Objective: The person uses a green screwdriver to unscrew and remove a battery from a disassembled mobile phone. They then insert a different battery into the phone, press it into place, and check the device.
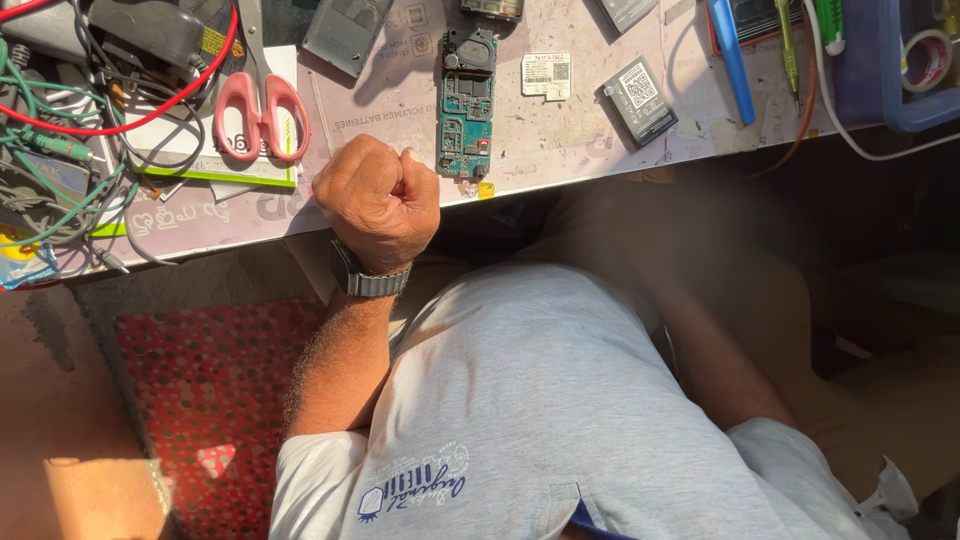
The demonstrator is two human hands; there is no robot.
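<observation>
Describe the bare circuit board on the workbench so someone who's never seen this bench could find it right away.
Start at the workbench's near edge, where the left hand rests as a closed fist. Just right of the fist lies a narrow green circuit board, running away from the edge. Unlike the grey batteries beside it, it is uncased.

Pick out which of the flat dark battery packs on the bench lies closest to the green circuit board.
The small dark battery pack with the white square code label, lying tilted right of the green circuit board, past the white sticker. The bigger grey pack lies farther, up-left.

Phone repair workshop, bare circuit board [466, 110], batteries [640, 100], tangled wires [60, 150], scissors [262, 105] on workbench [560, 150]
</observation>
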